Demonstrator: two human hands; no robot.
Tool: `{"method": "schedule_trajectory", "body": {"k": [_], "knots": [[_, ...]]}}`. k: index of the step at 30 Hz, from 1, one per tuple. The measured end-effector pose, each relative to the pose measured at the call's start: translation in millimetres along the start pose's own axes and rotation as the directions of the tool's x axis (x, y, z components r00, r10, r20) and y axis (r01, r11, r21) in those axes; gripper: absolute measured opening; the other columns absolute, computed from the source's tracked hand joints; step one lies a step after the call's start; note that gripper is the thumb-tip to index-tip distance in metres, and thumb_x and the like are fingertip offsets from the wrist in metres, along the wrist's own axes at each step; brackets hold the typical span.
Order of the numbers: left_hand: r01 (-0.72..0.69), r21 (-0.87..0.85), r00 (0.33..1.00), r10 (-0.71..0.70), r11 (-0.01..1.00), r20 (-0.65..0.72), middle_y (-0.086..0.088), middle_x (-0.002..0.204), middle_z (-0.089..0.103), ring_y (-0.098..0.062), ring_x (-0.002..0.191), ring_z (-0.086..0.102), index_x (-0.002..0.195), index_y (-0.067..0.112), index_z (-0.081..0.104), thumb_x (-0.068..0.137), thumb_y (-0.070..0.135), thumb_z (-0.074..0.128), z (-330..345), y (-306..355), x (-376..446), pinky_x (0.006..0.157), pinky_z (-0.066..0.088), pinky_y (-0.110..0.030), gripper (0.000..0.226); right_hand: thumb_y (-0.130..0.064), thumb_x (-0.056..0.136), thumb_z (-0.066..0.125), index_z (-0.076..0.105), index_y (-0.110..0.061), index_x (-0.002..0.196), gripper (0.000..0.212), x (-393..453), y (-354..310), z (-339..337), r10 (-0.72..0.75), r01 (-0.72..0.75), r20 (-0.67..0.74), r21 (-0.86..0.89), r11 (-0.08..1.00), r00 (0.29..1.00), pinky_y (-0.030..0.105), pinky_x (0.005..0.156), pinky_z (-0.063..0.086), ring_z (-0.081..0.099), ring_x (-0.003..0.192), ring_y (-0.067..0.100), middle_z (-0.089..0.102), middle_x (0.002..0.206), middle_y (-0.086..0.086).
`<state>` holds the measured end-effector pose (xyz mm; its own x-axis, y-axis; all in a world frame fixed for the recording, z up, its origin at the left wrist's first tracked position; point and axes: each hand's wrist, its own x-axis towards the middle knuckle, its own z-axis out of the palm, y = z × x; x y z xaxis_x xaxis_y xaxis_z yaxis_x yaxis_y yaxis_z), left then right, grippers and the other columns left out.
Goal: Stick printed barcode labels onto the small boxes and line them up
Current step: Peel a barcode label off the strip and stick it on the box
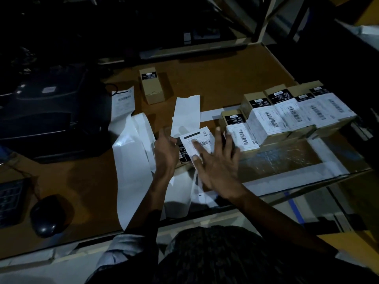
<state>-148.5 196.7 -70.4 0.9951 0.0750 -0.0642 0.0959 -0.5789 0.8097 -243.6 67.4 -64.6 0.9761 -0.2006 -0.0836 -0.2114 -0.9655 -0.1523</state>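
Observation:
A small box lies in front of me with a white barcode label on its top. My left hand grips the box's left side with curled fingers. My right hand lies flat with spread, straight fingers, pressing on the label. To the right stands a row of several labelled brown boxes, side by side. One unlabelled box stands alone farther back. A printed label hangs from the printer.
A black label printer sits at the left, a mouse and keyboard near the front left. Long strips of white backing paper trail over the brown table. A taped clear panel lies at right.

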Motion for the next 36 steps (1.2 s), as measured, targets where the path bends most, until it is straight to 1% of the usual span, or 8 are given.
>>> {"method": "schedule_trajectory", "body": {"k": [4, 9, 12, 18, 22, 26, 30, 36], "knots": [[-0.01, 0.009, 1.0, 0.01, 1.0, -0.02, -0.009, 0.108, 0.065, -0.021, 0.094, 0.063, 0.125, 0.005, 0.05, 0.095, 0.001, 0.061, -0.2, -0.7, -1.2, 0.087, 0.053, -0.032, 0.033, -0.073, 0.091, -0.001, 0.001, -0.049, 0.156, 0.07, 5.9, 22.2, -0.7, 0.135, -0.134, -0.035, 0.011, 0.991, 0.99, 0.065, 0.116, -0.007, -0.028, 0.148, 0.041, -0.03, 0.163, 0.014], [-0.006, -0.01, 1.0, 0.006, 1.0, -0.013, -0.007, 0.106, 0.063, -0.016, 0.086, 0.059, 0.121, 0.001, 0.052, 0.097, 0.001, 0.057, 2.5, -2.9, 1.4, 0.068, 0.046, -0.013, 0.025, -0.074, 0.093, 0.012, 0.011, -0.049, 0.157, 0.069, -17.5, -17.6, 12.0, -0.074, 0.076, -0.062, 0.023, 0.997, 0.995, 0.065, 0.115, -0.004, -0.025, 0.15, 0.04, -0.027, 0.165, 0.012], [0.024, -0.049, 1.0, -0.024, 0.999, -0.004, -0.009, 0.105, 0.062, -0.027, 0.093, 0.065, 0.122, 0.0, 0.053, 0.094, 0.001, 0.062, 3.9, -5.7, 1.9, 0.078, 0.05, -0.023, 0.03, -0.076, 0.092, 0.006, 0.005, -0.055, 0.155, 0.066, -16.1, -8.6, 9.4, -0.045, 0.045, -0.04, 0.012, 0.999, 0.998, 0.064, 0.116, -0.005, -0.026, 0.149, 0.039, -0.03, 0.164, 0.01], [0.008, -0.012, 1.0, -0.008, 1.0, -0.013, -0.004, 0.104, 0.062, -0.021, 0.096, 0.064, 0.126, 0.012, 0.048, 0.094, 0.004, 0.063, 0.3, -0.9, -1.8, 0.088, 0.052, -0.031, 0.037, -0.072, 0.094, 0.005, 0.001, -0.051, 0.156, 0.066, -2.3, 28.5, -6.9, 0.15, -0.149, -0.018, 0.025, 0.988, 0.989, 0.064, 0.114, -0.014, -0.03, 0.147, 0.041, -0.029, 0.163, 0.015], [0.0, 0.013, 1.0, 0.0, 1.0, 0.002, -0.005, 0.103, 0.063, -0.018, 0.091, 0.062, 0.12, 0.009, 0.05, 0.096, 0.004, 0.061, 0.9, 1.4, 0.1, 0.081, 0.054, -0.026, 0.027, -0.076, 0.091, 0.004, 0.001, -0.05, 0.156, 0.071, -3.0, -3.1, -2.4, 0.019, -0.019, 0.0, 0.024, 1.0, 1.0, 0.063, 0.111, -0.016, -0.031, 0.147, 0.04, -0.036, 0.161, 0.01], [0.029, -0.008, 0.999, -0.028, 1.0, 0.024, -0.012, 0.102, 0.069, -0.029, 0.098, 0.066, 0.09, 0.016, 0.058, 0.093, -0.001, 0.056, 0.3, -3.9, 5.2, 0.083, 0.054, -0.03, 0.017, -0.074, 0.095, 0.011, 0.003, -0.052, 0.156, 0.065, -4.1, -25.0, 6.4, -0.12, 0.12, -0.022, 0.007, 0.993, 0.993, 0.063, 0.115, -0.008, -0.029, 0.148, 0.039, -0.034, 0.162, 0.009], [0.007, -0.014, 1.0, -0.007, 1.0, 0.014, -0.005, 0.103, 0.064, -0.02, 0.095, 0.063, 0.12, 0.011, 0.049, 0.094, 0.0, 0.061, -1.3, -1.7, 0.1, 0.085, 0.053, -0.03, 0.03, -0.073, 0.094, 0.005, 0.001, -0.054, 0.154, 0.063, 8.8, 7.9, -2.4, 0.038, -0.038, -0.014, 0.007, 0.999, 0.999, 0.064, 0.117, -0.007, -0.026, 0.149, 0.04, -0.027, 0.164, 0.012], [0.011, 0.066, 1.0, -0.011, 0.998, 0.01, -0.008, 0.117, 0.064, -0.022, 0.103, 0.064, 0.132, 0.012, 0.046, 0.095, 0.004, 0.062, -3.8, 5.3, -4.3, 0.092, 0.052, -0.034, 0.041, -0.069, 0.097, 0.009, -0.002, -0.05, 0.156, 0.063, 14.6, 14.7, -2.0, 0.062, -0.062, 0.012, 0.04, 0.997, 0.998, 0.064, 0.117, -0.009, -0.026, 0.149, 0.041, -0.025, 0.165, 0.012]]}}
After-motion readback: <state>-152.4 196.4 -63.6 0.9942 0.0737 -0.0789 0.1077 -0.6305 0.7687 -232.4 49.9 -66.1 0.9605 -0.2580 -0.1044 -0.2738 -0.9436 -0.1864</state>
